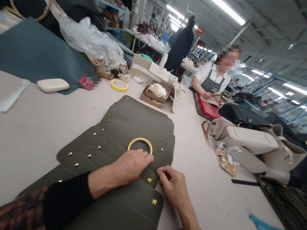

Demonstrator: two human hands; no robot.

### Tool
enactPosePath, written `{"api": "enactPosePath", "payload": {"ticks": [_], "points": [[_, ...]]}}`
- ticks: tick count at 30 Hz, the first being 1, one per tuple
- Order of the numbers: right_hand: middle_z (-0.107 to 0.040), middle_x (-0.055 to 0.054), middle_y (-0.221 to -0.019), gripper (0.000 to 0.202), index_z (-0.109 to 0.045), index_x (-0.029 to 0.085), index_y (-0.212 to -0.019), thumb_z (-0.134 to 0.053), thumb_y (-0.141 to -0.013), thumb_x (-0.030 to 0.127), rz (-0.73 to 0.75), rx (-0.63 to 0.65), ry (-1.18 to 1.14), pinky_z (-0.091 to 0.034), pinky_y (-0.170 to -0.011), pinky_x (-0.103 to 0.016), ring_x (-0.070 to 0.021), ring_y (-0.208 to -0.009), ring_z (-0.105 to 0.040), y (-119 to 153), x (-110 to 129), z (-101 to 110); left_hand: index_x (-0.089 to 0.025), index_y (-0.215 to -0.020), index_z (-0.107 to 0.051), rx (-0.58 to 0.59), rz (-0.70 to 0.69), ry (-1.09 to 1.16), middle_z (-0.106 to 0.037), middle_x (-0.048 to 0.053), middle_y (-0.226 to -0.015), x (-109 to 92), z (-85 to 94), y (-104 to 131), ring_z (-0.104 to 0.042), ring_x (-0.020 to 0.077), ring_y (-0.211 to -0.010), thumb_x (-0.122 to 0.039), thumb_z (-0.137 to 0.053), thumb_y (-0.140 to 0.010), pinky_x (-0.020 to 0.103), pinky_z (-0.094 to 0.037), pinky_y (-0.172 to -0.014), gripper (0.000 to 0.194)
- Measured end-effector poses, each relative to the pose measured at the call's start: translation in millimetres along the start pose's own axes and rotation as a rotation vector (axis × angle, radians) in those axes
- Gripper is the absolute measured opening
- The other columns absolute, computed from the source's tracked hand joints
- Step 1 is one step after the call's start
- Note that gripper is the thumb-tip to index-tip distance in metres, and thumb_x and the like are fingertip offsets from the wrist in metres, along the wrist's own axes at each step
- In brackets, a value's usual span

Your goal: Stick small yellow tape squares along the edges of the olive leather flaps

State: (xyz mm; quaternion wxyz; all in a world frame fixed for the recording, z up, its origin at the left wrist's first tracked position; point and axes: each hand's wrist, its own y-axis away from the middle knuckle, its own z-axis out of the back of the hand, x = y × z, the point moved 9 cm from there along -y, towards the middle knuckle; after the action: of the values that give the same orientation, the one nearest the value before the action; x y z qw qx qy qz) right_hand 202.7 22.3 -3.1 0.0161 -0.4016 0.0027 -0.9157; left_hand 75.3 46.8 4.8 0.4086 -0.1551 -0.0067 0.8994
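Overlapping dark olive panels (139,115) with small metal studs lie on the table in front of me. My left hand (133,164) is closed on a yellow tape roll (141,140), at the roll's near edge above the panels. By the panels' right edge, my right hand (172,184) pinches its thumb and index finger together; whatever is between them is too small to make out. Small yellow tape pieces (154,202) stick to the panels near their right edge, below my hands.
A second tape roll (119,85) and a cardboard box of gold parts (155,93) lie beyond the panels. Beige and black bags (252,138) are piled right, near a bag of gold hardware (228,161). A person (213,79) works across the table.
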Motion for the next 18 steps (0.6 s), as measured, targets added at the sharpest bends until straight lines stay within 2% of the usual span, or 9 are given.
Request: {"api": "enactPosePath", "payload": {"ticks": [6,8,10,12,14,16,18], "points": [[-0.067,-0.001,-0.067,0.018,-0.064,0.019,-0.073,-0.051,-0.084,0.019,0.121,-0.029,0.208,-0.044,-0.06,-0.025,-0.0157,-0.061,-0.062,-4,14,-5,-0.019,-0.1,-0.053,-0.024,-0.014,0.008,-0.061,0.005,-0.091,2,-2.7,2,-0.055,0.0213,-0.082,-0.01,-0.044,-0.089,0.032,-0.047,-0.07,0.017],[-0.068,-0.001,-0.068,0.016,-0.063,0.019,-0.074,-0.05,-0.084,0.02,0.102,-0.044,0.217,-0.045,-0.06,-0.025,-0.0156,-0.061,-0.063,-5,11,-7,-0.019,-0.1,-0.054,-0.028,-0.014,0.005,-0.062,0.005,-0.09,2,-3.9,2,-0.055,0.0213,-0.082,-0.01,-0.045,-0.088,0.032,-0.046,-0.07,0.017],[-0.066,0.001,-0.064,0.01,-0.062,0.019,-0.086,-0.053,-0.083,0.021,0.055,-0.075,0.188,-0.045,-0.058,-0.025,-0.0152,-0.057,-0.062,-6,5,-5,-0.019,-0.1,-0.054,-0.029,-0.016,0.006,-0.062,0.005,-0.09,2,-3.7,2,-0.056,0.0215,-0.082,-0.01,-0.045,-0.089,0.032,-0.046,-0.069,0.017],[-0.063,0.004,-0.057,0.019,-0.058,0.018,-0.099,-0.057,-0.081,0.024,-0.011,-0.098,0.147,-0.045,-0.054,-0.025,-0.0153,-0.052,-0.06,-6,-4,-1,-0.02,-0.099,-0.054,-0.029,-0.019,0.011,-0.062,0.004,-0.089,2,-2.0,2,-0.056,0.0218,-0.08,-0.01,-0.044,-0.089,0.032,-0.046,-0.066,0.017],[-0.06,0.005,-0.054,0.02,-0.056,0.018,-0.1,-0.058,-0.083,0.029,-0.061,-0.099,0.108,-0.046,-0.052,-0.025,-0.0155,-0.049,-0.059,-4,-13,5,-0.02,-0.098,-0.054,-0.034,-0.015,0.021,-0.062,0.004,-0.087,2,0.6,2,-0.057,0.0219,-0.079,-0.011,-0.044,-0.089,0.032,-0.046,-0.065,0.016],[-0.064,0.001,-0.062,0.013,-0.058,0.019,-0.091,-0.054,-0.088,0.031,-0.01,-0.102,0.126,-0.047,-0.055,-0.026,-0.0154,-0.054,-0.061,-1,-11,13,-0.02,-0.097,-0.054,-0.044,-0.016,0.032,-0.062,0.004,-0.084,2,3.0,2,-0.057,0.0216,-0.077,-0.011,-0.044,-0.09,0.031,-0.045,-0.064,0.014],[-0.066,-0.003,-0.075,0.014,-0.061,0.019,-0.088,-0.049,-0.092,0.026,0.157,-0.106,0.216,-0.049,-0.062,-0.027,-0.0157,-0.064,-0.063,5,3,19,-0.02,-0.095,-0.054,-0.057,-0.025,0.038,-0.062,0.004,-0.082,2,4.8,3,-0.057,0.021,-0.076,-0.012,-0.044,-0.09,0.031,-0.045,-0.064,0.013]]}}
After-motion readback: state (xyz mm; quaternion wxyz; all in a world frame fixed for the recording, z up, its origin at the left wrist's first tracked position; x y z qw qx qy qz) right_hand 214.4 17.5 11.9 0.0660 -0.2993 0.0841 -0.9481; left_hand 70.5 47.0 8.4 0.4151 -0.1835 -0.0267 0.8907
